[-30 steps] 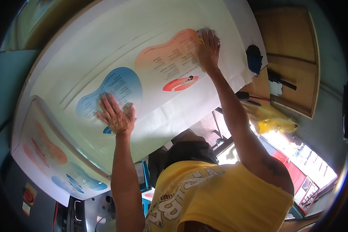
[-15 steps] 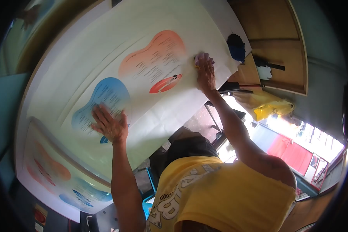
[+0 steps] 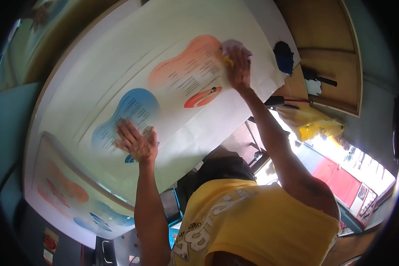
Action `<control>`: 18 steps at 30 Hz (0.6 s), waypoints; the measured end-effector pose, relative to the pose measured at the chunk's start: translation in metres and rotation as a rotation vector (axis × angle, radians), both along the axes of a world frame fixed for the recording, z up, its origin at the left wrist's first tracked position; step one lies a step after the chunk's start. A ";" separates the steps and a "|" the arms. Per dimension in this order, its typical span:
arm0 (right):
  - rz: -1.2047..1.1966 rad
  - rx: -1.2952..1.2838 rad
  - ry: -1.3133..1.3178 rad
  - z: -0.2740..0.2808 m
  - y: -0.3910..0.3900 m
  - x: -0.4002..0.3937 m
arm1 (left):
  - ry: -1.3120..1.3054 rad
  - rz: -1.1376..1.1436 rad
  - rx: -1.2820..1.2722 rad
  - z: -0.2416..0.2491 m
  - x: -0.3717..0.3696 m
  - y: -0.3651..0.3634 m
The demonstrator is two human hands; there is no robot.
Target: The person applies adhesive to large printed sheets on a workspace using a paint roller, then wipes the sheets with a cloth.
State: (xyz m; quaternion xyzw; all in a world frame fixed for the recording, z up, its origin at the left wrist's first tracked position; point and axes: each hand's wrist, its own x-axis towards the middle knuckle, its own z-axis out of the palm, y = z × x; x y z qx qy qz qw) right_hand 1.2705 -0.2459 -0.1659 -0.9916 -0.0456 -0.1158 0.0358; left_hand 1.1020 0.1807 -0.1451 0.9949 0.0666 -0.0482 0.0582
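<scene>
A large white printed sheet [image 3: 181, 133] lies over the board, with an orange shape [image 3: 186, 62] and a blue shape [image 3: 139, 104] on it. My left hand [image 3: 137, 141] rests with spread fingers on the lower part of the blue shape. My right hand [image 3: 239, 68] presses a light purple cloth [image 3: 233, 44] with a bit of yellow onto the sheet, just right of the orange shape. Below the orange shape is a small red printed figure [image 3: 203, 97].
A second curved print [image 3: 62, 181] hangs at the lower left. A dark blue cloth bundle [image 3: 283, 57] lies at the board's right corner. Beyond it are a wooden frame [image 3: 360, 84] and a yellow plastic bag [image 3: 321, 128]. Bright daylight enters at the right.
My right hand has moved up the sheet with the cloth, toward the orange shape. The whole view has shifted slightly; my left hand stays on the blue shape.
</scene>
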 end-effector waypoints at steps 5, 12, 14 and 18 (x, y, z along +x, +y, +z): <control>-0.115 0.144 0.074 0.001 0.048 0.006 | 0.076 0.032 -0.027 0.002 0.005 0.001; 0.309 0.216 -0.002 0.013 0.206 -0.027 | 0.064 0.044 -0.045 -0.002 0.004 0.002; 0.391 0.175 0.154 0.016 0.245 -0.044 | 0.051 0.059 -0.075 -0.001 0.004 0.003; 0.483 0.501 0.265 0.009 0.206 -0.009 | -0.007 0.061 -0.114 -0.005 0.002 0.003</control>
